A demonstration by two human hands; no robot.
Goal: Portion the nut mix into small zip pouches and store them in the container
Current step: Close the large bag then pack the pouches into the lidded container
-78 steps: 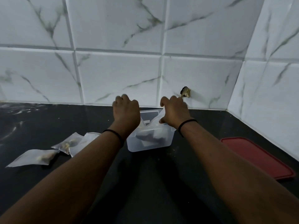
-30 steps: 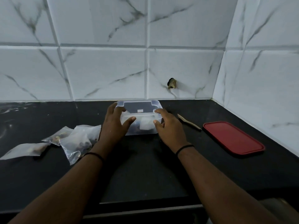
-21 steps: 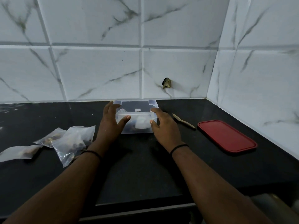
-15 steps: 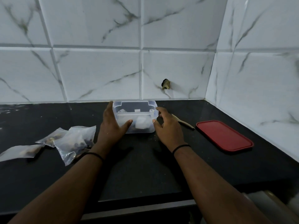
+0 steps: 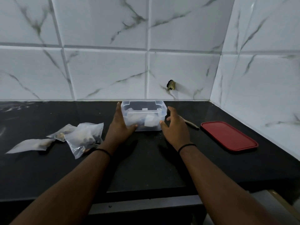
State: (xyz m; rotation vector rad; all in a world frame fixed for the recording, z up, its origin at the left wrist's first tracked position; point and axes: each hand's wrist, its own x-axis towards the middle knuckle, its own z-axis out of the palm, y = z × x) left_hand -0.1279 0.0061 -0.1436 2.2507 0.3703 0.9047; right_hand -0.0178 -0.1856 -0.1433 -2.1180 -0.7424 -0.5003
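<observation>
A clear plastic container (image 5: 163, 106) stands on the black counter near the back wall, with a filled zip pouch (image 5: 150, 122) and dark nut mix visible inside it. My left hand (image 5: 118, 128) lies against its left wall, fingers straight and the thumb across the lower front. My right hand (image 5: 176, 129) hovers at its right side with fingers spread, the thumb tip close to the front corner. A larger bag of nut mix (image 5: 84, 135) and two small pouches (image 5: 62, 133) (image 5: 30, 145) lie to the left.
The red lid (image 5: 227, 135) lies flat at the right, near the side wall. A wooden spoon (image 5: 192, 125) peeks out behind my right hand. White tiled walls close the back and right. The counter's front edge (image 5: 146, 192) runs below my forearms.
Both hands came out of the container and settled on its sides. In the last half second my right hand has loosened and drawn slightly away from the right wall.
</observation>
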